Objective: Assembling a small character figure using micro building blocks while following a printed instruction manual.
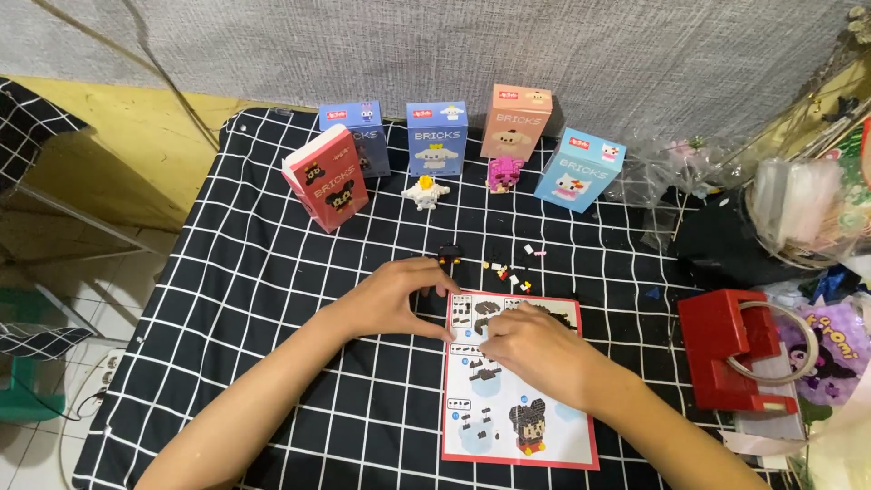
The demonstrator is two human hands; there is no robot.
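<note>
A black cloth with a white grid [272,299] covered the table. At its left rear stood a red box [327,178], tilted, with a dark blue box [367,136] just behind it. Next along the back came a blue box [436,138] with a small white brick figure [425,192] in front, an orange box [516,121] with a pink brick figure [504,172] before it, and a light blue box [579,169].

The left hand [395,299] lay curled on the cloth, fingertips at the instruction sheet [517,426]'s upper left corner; whether it pinched anything could not be determined. Loose small bricks [508,268] lay scattered just beyond the sheet. The right hand [535,349] rested on the sheet's upper half, fingers bent together over small dark pieces. A red holder [721,349] stood at the right edge.
</note>
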